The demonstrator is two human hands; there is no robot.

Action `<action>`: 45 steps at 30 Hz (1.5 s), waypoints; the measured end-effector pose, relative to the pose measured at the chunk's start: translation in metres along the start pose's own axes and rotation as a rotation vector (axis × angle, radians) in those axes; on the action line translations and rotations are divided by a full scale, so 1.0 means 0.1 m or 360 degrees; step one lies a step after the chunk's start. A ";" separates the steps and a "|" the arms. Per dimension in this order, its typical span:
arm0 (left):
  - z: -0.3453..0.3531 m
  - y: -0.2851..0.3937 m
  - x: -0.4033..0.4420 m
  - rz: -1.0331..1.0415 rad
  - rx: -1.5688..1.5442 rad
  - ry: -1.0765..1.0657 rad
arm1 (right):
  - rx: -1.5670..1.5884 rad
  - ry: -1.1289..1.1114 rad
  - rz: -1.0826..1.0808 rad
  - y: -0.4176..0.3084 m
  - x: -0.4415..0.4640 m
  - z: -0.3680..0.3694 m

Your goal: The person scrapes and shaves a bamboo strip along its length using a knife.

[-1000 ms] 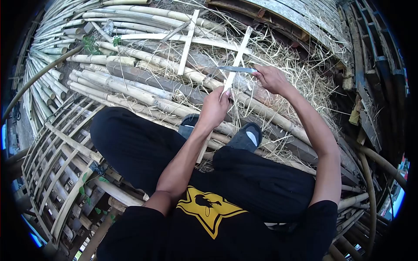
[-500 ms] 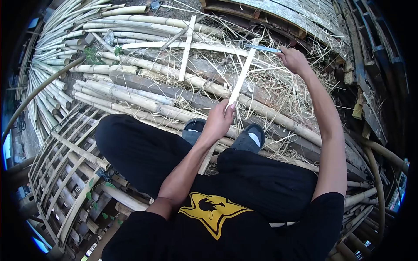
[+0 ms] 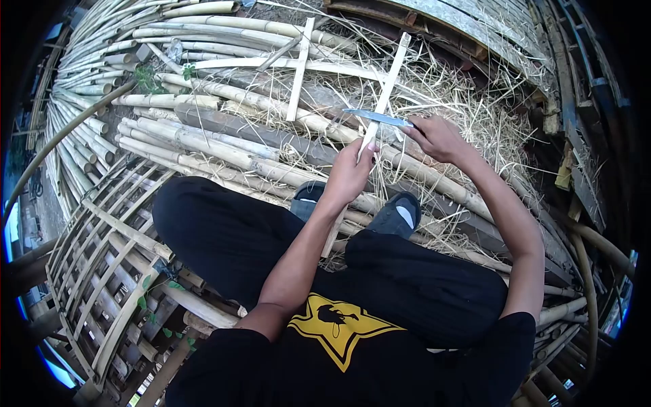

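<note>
My left hand (image 3: pixel 351 169) is closed around a pale bamboo strip (image 3: pixel 391 81), which slants up and away from me; its lower end shows below my wrist between my legs. In my right hand (image 3: pixel 437 138) is a knife (image 3: pixel 377 117), gripped by its handle. The blade lies across the strip just beyond my left fingers, pointing left. Whether its edge bites into the bamboo, I cannot tell. Curly shavings (image 3: pixel 451 112) cover the ground around and beyond the strip.
Another flat bamboo strip (image 3: pixel 300 71) rests across the poles ahead. Bamboo poles (image 3: pixel 203 146) lie under and before my feet, with more piled at far left. A woven bamboo lattice (image 3: pixel 102 271) is at left. Wooden pallets (image 3: pixel 468 30) stand at the back right.
My right hand has drawn the knife along the strip towards me, from near its far end to just past my left hand. My left hand still grips the strip.
</note>
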State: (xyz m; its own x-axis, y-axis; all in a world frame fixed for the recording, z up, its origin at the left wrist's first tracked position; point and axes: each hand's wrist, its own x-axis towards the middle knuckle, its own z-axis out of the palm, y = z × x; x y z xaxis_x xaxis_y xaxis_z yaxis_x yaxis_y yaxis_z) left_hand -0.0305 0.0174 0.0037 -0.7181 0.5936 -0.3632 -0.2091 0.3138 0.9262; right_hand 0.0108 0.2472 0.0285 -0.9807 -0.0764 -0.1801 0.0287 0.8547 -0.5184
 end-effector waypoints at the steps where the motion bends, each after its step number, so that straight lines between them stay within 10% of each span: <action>1: -0.01 0.00 0.00 0.0027 0.0057 0.0043 | -0.0004 0.0000 0.0003 -0.01 0.00 0.02; 30: 0.00 0.10 0.03 0.0242 0.0593 0.0300 | -0.0319 0.0087 -0.0141 0.39 0.32 0.16; 36: 0.11 0.14 -0.25 0.0212 0.0489 0.0104 | -0.0641 0.0236 0.0481 1.07 0.19 -0.46; 45: 0.05 0.06 -0.10 0.0273 0.0485 0.0120 | 0.0316 0.0447 0.0712 0.82 0.17 0.05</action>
State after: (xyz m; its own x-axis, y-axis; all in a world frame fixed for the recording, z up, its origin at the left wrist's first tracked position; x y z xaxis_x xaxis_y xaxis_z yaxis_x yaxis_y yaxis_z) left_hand -0.0209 0.0171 0.0130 -0.7750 0.6041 -0.1857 0.1184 0.4275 0.8962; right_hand -0.0030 0.3134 -0.0215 -0.8775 0.4343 -0.2033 0.4630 0.6571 -0.5949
